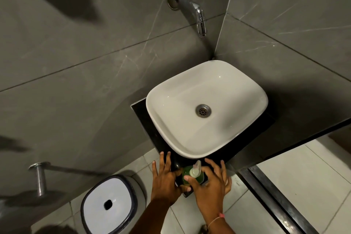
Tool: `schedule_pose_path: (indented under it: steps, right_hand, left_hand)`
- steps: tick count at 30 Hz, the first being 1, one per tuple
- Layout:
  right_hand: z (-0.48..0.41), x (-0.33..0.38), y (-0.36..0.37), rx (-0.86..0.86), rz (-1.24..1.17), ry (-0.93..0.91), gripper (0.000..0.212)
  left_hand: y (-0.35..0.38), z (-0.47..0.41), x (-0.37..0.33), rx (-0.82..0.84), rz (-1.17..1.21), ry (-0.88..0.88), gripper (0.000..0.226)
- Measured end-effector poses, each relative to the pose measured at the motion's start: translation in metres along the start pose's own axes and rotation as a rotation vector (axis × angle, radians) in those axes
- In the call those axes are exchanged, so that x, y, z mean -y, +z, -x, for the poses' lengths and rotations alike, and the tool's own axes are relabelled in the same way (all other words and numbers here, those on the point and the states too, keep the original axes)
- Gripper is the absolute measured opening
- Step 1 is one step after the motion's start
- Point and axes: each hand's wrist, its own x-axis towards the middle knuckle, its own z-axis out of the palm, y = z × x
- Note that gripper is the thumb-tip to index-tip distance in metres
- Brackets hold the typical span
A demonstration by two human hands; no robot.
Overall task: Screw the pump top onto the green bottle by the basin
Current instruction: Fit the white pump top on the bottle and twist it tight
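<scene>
A green bottle (192,175) of translucent liquid, its pale pump top (195,170) in place, stands on the dark counter (150,127) corner just before the white basin (207,108) — which holds nothing. The left hand (165,180) steadies its side, fingers spread; the right hand (209,184) cups it loosely — grip unclear.

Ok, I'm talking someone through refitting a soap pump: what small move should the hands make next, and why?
Probably close the right hand on the pump top and turn it, while the left hand steadies the green bottle. The pump already sits on the bottle's neck at the counter's front corner by the basin, and both hands flank it with fingers spread. Whether the thread has caught cannot be seen.
</scene>
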Motion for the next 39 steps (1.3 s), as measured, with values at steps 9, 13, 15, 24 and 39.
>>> schedule_pose_path:
  steps: [9, 13, 15, 24, 39]
  right_hand:
    - [-0.002, -0.008, -0.004, 0.042, -0.007, -0.052, 0.037]
    - [-0.002, 0.0, 0.0, -0.026, 0.057, 0.012, 0.043]
    - [0.001, 0.002, 0.002, -0.054, 0.044, 0.04, 0.046]
    - [-0.008, 0.002, -0.005, 0.027, -0.026, -0.02, 0.034]
    - [-0.003, 0.005, -0.004, 0.017, 0.023, 0.064, 0.039]
  left_hand:
    - [-0.002, -0.001, -0.001, 0.01, -0.02, 0.005, 0.06]
    - [-0.003, 0.0, -0.003, 0.009, -0.032, -0.008, 0.057]
    - [-0.003, 0.0, -0.003, 0.015, -0.041, -0.008, 0.057]
    - [-0.003, 0.0, -0.003, 0.007, -0.039, -0.004, 0.05]
    - [0.001, 0.0, -0.003, -0.009, -0.054, -0.022, 0.049]
